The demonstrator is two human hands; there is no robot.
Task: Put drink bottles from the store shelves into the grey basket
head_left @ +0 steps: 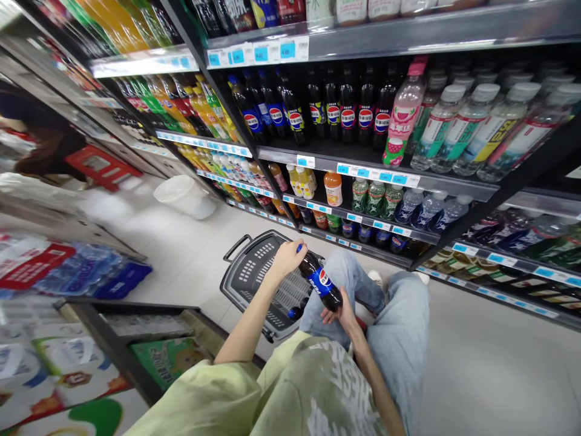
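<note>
A dark Pepsi bottle (321,280) with a blue label and blue cap lies tilted between my two hands, in front of my knees. My left hand (289,257) is closed round its neck near the cap. Around its base the fingers of my right hand (341,313) are wrapped. Below and left of the bottle, a grey shopping basket (240,289) stands on the floor beside my leg. Inside it lies another dark bottle with a blue cap (295,313), partly hidden by my leg.
Drink shelves (299,158) run along the front, with several cola bottles (333,115) and clear water bottles (454,127). A white tub (185,197) stands on the floor at left. Wrapped bottle packs (91,269) and a dark-framed display (158,339) are nearer. A person (43,133) is at far left.
</note>
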